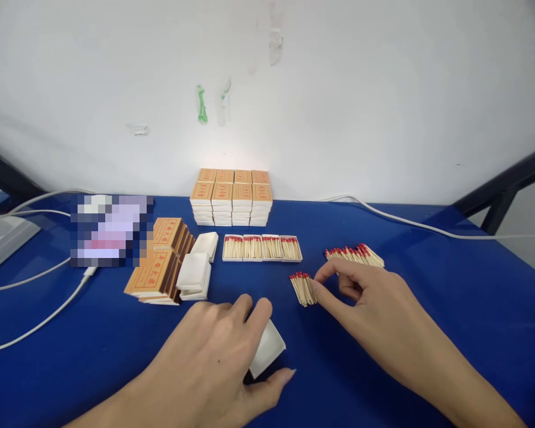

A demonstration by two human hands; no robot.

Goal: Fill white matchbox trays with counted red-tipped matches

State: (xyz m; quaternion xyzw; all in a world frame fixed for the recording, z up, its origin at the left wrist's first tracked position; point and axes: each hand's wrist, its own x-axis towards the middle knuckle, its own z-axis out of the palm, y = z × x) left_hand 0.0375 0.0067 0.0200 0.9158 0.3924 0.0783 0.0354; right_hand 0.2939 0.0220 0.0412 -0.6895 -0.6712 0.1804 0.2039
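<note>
My left hand (223, 351) is closed around an empty white matchbox tray (268, 348), held tilted near the front of the table; its fingers hide part of the tray. To the right, my right hand (374, 309) pinches with thumb and forefinger at the right edge of a small bunch of red-headed matches (301, 289) on the table. Just beyond that hand lies a larger loose pile of matches (354, 254), partly covered by the fingers. Several trays filled with matches (262, 248) stand side by side in a row ahead.
Stacked closed matchboxes (232, 196) stand against the wall. Orange matchbox sleeves (156, 267) are piled at left, beside several white trays (194, 273). Farther left lies a blurred-out device (111, 232) with a white cable (66, 309). Another cable (405, 223) crosses the blue table (472, 285) at back right.
</note>
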